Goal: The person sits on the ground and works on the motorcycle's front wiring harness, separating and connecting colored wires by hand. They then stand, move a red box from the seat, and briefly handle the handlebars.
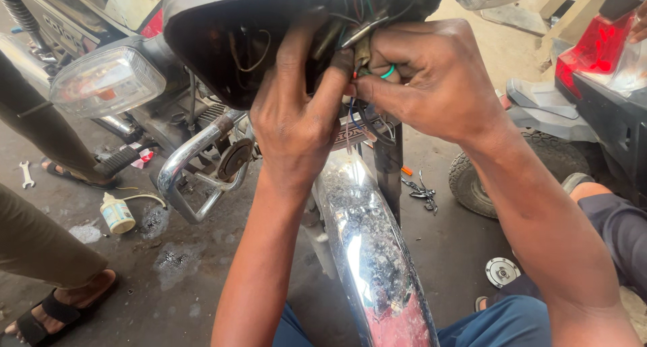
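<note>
A motorcycle's chrome front fender (367, 253) is gleaming below the black headlight shell (222, 37), where both hands are working. The right hand (431, 77) is pinching a bundle of coloured wires (367, 57) hanging from the shell; the left hand (296, 111) is gripping the same wires (fingers curled). A small bottle (117, 213) is lying on the floor.
</note>
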